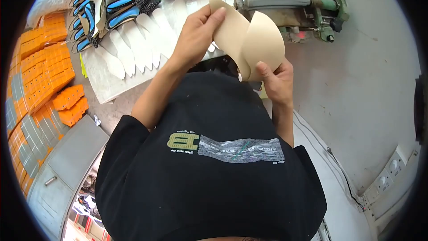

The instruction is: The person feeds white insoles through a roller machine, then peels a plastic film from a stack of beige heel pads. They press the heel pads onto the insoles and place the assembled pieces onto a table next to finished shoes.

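Note:
Two beige insole-shaped sheets are in my hands above the table's front edge. My left hand (196, 33) pinches the left sheet (232, 29) near its upper end, thumb on top. The right sheet (266, 40) is bent and overlaps the left one at the lower middle. My right hand (276, 78) grips its lower end, with the thumb on the surface and the fingers behind. Pale insole pieces (133, 44) lie in a row on the white table (100, 78), beyond my left forearm.
Black shoes with blue insoles (125, 15) stand at the back left. A green machine with a metal roller (278, 1) is at the back right. Orange stacks (44, 58) are on the left, beside a grey cabinet (67, 163). Cables (341, 169) run along the right.

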A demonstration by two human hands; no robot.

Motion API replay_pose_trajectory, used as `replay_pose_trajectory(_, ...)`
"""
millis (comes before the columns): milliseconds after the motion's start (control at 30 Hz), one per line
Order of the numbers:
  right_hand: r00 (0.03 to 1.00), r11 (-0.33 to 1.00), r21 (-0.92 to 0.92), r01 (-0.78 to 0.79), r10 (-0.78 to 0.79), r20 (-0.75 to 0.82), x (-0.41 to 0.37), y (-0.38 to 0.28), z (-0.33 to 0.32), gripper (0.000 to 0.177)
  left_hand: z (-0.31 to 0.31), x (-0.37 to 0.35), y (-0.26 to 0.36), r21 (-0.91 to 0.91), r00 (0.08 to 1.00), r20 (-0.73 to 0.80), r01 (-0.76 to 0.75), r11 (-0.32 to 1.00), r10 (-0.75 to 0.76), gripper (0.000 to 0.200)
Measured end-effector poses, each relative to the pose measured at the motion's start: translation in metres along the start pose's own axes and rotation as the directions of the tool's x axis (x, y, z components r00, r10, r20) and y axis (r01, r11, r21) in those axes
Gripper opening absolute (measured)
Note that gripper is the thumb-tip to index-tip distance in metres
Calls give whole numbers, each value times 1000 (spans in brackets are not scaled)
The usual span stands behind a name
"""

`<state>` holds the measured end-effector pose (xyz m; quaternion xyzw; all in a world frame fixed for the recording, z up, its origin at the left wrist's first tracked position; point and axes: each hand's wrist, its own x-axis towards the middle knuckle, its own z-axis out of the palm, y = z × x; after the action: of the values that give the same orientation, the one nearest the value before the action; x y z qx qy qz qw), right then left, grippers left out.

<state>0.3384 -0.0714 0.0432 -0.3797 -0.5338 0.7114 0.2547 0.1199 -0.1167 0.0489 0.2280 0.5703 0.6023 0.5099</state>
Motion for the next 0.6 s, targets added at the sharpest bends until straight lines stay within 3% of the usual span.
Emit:
replay_pose_trajectory(33,1000,1000,-1,14,-14,-3,0,-4,-2,26,7,0,3,2,1000,7,-12,1000,12,21)
replay_pose_trajectory(167,945,966,-205,160,-210,-251,-6,-27,-6,19,39,6,14,197,894,239,-426,883,378,18)
replay_pose_trajectory(200,927,961,-216,175,-235,-291,-1,-26,-13,19,44,16,15,203,893,239,-431,879,382,18)
replay_pose_trajectory(333,877,969,-218,118,-205,-434,40,15,-55,16,60,76,20,468,610,276,-760,451,743,17)
replay_pose_trajectory(400,885,971,-218,98,-185,-427,41,29,-76,16,52,82,37,493,699,223,-682,540,680,19)
replay_pose_trajectory(433,894,972,-224,76,-166,-415,42,36,-86,17,43,88,40,507,700,220,-677,534,679,19)
replay_pose_trajectory(500,903,974,-228,7,-104,-417,33,49,-93,18,26,108,38,658,877,142,-430,618,460,27)
replay_pose_trajectory(567,897,974,-225,3,-102,-430,38,46,-89,19,14,160,15,747,959,192,-281,603,208,38)
replay_pose_trajectory(600,894,972,-234,16,-119,-431,45,40,-85,20,11,188,-4,748,961,188,-275,604,205,38)
